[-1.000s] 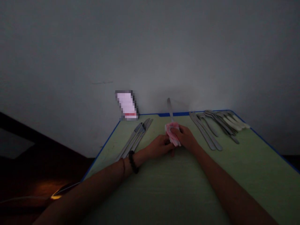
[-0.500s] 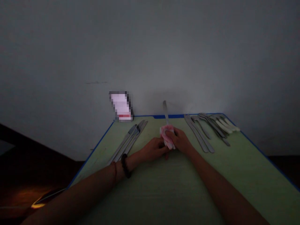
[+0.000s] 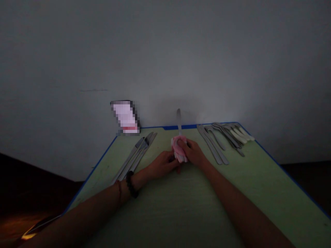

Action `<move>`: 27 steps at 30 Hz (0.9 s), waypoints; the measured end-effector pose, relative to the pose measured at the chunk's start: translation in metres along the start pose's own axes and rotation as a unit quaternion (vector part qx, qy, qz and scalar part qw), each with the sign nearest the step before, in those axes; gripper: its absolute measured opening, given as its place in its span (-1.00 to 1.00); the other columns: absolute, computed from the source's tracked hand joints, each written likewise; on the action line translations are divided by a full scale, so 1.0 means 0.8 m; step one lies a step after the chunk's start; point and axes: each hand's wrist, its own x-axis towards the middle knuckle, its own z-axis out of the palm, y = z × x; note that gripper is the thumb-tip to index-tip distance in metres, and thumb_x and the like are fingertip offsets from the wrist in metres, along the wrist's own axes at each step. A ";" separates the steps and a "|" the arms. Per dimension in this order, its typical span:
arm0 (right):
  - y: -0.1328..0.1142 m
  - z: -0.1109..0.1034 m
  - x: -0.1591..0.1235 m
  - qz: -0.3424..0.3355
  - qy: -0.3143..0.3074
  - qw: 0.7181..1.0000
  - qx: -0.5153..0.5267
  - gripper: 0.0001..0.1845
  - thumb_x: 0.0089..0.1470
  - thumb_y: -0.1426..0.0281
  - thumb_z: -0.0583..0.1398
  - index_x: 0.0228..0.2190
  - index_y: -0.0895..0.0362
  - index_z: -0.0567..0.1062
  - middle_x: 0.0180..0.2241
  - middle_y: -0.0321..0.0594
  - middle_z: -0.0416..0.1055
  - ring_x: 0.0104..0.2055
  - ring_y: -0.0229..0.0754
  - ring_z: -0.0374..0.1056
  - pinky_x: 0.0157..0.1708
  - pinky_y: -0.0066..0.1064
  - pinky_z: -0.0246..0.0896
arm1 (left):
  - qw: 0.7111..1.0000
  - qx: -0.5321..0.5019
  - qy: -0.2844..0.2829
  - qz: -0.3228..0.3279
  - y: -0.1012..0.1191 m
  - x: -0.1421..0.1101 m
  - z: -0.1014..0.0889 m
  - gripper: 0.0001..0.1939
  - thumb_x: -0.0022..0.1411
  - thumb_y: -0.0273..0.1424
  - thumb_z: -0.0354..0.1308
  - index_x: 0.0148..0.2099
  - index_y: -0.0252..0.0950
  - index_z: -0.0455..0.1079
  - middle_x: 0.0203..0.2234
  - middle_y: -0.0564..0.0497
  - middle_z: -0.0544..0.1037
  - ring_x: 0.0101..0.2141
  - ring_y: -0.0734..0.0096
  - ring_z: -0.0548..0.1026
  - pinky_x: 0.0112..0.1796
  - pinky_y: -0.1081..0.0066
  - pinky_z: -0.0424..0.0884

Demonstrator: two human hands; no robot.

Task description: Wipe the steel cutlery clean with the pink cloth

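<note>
Over the middle of the table, a table knife (image 3: 179, 119) points away from me, its blade tip up toward the wall. A pink and white cloth (image 3: 179, 151) is wrapped around its lower part. My right hand (image 3: 192, 151) grips the cloth, thumb pressed on top. Closed at the knife's near end is my left hand (image 3: 164, 163), wearing a dark bead bracelet; the handle itself is hidden by cloth and fingers. Several table knives (image 3: 136, 153) lie side by side to the left, close to my left forearm.
Right of my hands lie two more knives (image 3: 210, 143), a pile of metal cutlery (image 3: 227, 134) and some white-handled pieces (image 3: 240, 134). A phone with a blurred screen (image 3: 126, 117) leans on the wall at the back left. Blue edging borders the light green table (image 3: 207, 199).
The whole view has shifted slightly, so the table and hands appear a little further left. Both hands keep their hold on the knife and cloth, with hardly any other movement.
</note>
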 end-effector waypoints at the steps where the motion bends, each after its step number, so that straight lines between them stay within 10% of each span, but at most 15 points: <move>1: 0.000 -0.001 0.001 0.007 0.002 1.000 0.011 -0.51 0.08 0.02 0.05 -0.37 0.18 0.50 -0.43 -0.21 0.45 -0.40 -0.22 0.31 -0.39 -0.44 0.15 | 1.000 -0.009 0.004 -0.001 0.000 0.001 0.001 -0.67 0.29 -0.32 0.00 -0.46 -0.36 0.40 -0.58 0.06 0.46 -0.54 0.54 0.36 -0.45 0.55 0.25; 17: 0.007 -0.010 0.003 -0.019 -0.026 0.994 0.107 -0.57 0.02 0.03 0.18 -0.31 0.15 0.51 -0.39 -0.21 0.47 -0.38 -0.24 0.33 -0.36 -0.42 0.20 | 0.998 -0.032 0.053 -0.011 0.000 0.005 0.005 -0.70 0.31 -0.30 -0.06 -0.24 -0.36 0.43 -0.45 0.01 0.50 -0.43 0.46 0.42 -0.34 0.49 0.33; 27: 0.027 -0.010 0.014 0.049 -0.017 0.909 0.414 -0.63 -0.10 0.14 0.31 -0.28 0.10 0.51 -0.31 -0.27 0.48 -0.31 -0.25 0.35 -0.25 -0.39 0.25 | 0.998 0.028 0.054 -0.001 0.001 0.005 0.004 -0.66 0.35 -0.23 -0.10 -0.36 -0.32 0.32 -0.54 0.09 0.41 -0.51 0.52 0.36 -0.43 0.51 0.26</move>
